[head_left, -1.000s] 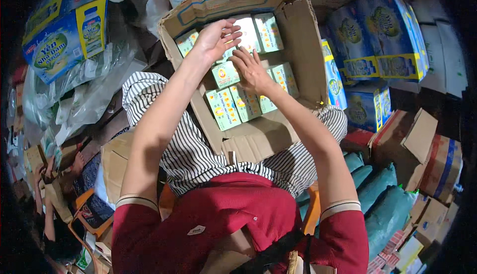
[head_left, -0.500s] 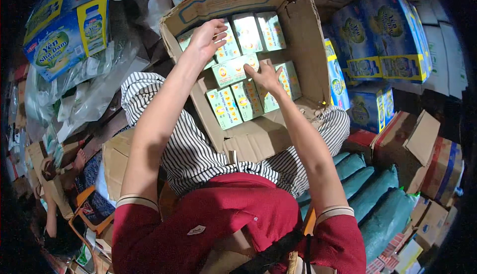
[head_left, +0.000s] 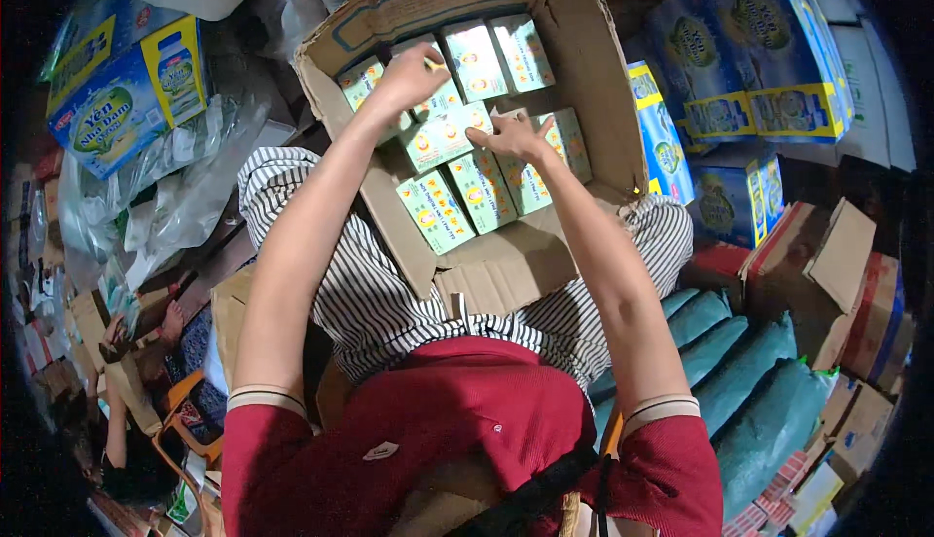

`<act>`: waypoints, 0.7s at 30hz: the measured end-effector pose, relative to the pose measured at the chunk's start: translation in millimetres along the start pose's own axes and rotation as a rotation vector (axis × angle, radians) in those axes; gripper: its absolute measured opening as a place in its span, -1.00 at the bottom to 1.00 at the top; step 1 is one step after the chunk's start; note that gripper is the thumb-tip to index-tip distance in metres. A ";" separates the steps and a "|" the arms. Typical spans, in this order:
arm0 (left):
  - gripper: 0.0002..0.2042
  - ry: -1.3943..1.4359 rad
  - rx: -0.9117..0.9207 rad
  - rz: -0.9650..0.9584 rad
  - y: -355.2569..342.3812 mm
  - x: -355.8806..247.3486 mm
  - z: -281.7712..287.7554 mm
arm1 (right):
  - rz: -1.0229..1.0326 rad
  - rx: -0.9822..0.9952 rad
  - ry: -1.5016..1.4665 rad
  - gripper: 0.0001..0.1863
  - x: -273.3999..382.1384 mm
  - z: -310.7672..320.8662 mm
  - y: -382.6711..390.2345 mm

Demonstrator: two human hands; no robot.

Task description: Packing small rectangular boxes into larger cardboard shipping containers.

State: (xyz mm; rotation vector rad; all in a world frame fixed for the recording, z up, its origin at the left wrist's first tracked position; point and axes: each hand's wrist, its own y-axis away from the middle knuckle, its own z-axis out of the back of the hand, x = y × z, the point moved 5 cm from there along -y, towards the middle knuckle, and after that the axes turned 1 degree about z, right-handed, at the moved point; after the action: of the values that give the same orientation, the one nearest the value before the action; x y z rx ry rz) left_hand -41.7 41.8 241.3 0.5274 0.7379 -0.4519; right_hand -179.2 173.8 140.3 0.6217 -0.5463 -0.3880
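Note:
An open cardboard carton (head_left: 605, 70) rests on my lap over striped trousers, with several pale green printed boxes (head_left: 477, 55) inside, upright in rows, one lying crosswise in the middle (head_left: 433, 143). My left hand (head_left: 416, 78) is over the back-left boxes, its fingers curled, partly hiding a box top; what they grip is unclear. My right hand (head_left: 511, 136) is at the right end of the crosswise box, thumb touching it and fingers bent but apart.
Blue-and-yellow multipacks (head_left: 739, 60) stack at right, another (head_left: 112, 109) at left on plastic wrapping. Teal sacks (head_left: 749, 411) and cardboard boxes (head_left: 798, 274) lie at lower right. Another person's arm (head_left: 115, 420) and bare foot (head_left: 172, 325) show at lower left, near an orange chair (head_left: 175, 391).
My right hand has moved from among the middle boxes onto the crosswise box's right end. My left hand's fingers have curled further over the back-left boxes.

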 end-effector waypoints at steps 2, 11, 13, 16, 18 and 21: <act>-0.66 -0.503 0.061 0.000 -2.0 12.9 -7.5 | 0.016 -0.001 -0.010 0.03 6.3 -0.7 2.2; -0.54 -0.828 0.541 -0.029 18.6 28.3 -41.3 | 0.072 -0.163 -0.002 -0.10 9.2 -4.0 13.0; -0.57 -0.790 0.524 -0.056 24.6 17.8 -37.5 | 0.069 -0.211 0.034 -0.08 8.2 -5.3 12.6; -0.52 -0.823 0.485 -0.117 29.6 17.6 -41.7 | 0.062 -0.142 0.042 -0.08 8.7 -6.5 11.0; -0.48 -0.852 0.525 -0.087 43.3 3.2 -46.7 | 0.086 -0.213 0.023 -0.08 8.0 -9.2 15.2; -0.41 -0.956 0.551 -0.030 50.1 17.3 -66.0 | 0.112 -0.265 0.004 -0.04 7.0 -11.9 15.4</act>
State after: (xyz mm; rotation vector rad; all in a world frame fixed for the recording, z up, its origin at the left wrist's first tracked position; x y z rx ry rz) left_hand -36.0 116.6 202.1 0.7214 -0.3155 -0.8551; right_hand -164.0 187.1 144.5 0.3355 -0.5131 -0.3460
